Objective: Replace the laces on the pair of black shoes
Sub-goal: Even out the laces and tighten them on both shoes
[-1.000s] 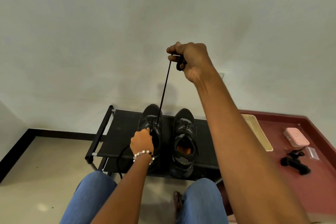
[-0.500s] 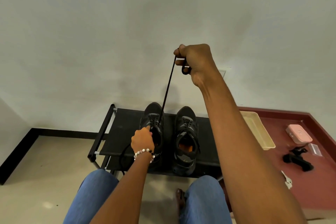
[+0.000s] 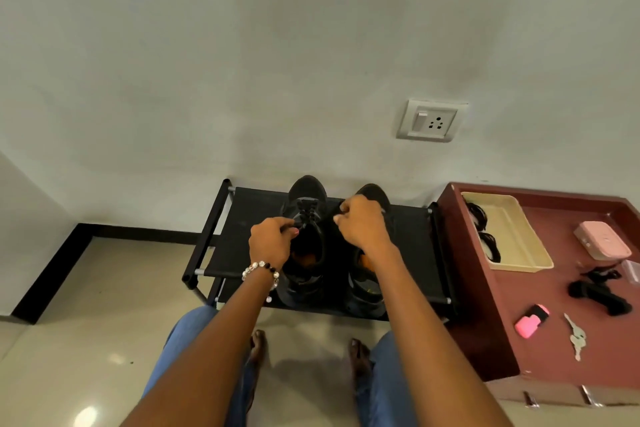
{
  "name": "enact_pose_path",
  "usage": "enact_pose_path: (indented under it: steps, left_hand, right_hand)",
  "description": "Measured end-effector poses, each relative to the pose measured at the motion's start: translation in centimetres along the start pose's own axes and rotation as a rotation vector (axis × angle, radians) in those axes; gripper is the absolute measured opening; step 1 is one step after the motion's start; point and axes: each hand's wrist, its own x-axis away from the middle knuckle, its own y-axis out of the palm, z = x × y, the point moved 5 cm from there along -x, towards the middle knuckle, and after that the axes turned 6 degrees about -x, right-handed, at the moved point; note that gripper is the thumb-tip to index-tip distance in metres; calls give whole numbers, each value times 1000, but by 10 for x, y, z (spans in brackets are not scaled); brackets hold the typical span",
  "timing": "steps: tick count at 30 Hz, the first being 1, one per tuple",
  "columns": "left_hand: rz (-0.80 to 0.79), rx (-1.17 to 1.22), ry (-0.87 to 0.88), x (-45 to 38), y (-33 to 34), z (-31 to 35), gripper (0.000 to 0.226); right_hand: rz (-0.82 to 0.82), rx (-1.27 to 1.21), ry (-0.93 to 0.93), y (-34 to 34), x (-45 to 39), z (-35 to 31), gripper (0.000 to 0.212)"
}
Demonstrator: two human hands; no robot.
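Pale grey-white plastered wall (image 3: 242,45), faintly smudged. White switch-and-socket plate (image 3: 430,121) mounted low on it, right of centre. Black skirting board (image 3: 104,231) along the wall's foot, turning the corner at left. Glossy cream tiled floor (image 3: 104,305), with soft glare spots near the bottom left. Low black shoe rack (image 3: 242,236) of fabric shelf and metal tubes, set against the wall. Just right of it, a maroon cabinet (image 3: 502,340) with raised rim; chrome drawer handles (image 3: 530,399) show along its front edge.
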Motion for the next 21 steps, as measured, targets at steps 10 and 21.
enact_pose_path:
  steps: [10,21]
  left_hand:
    - [-80,4,70,-33,4,-3,11]
    - [-78,-193,5,-43,-1,0,19]
  right_hand:
    - [56,182,-255,64,-33,31,30]
    - [26,-127,-110,57,-31,40,23]
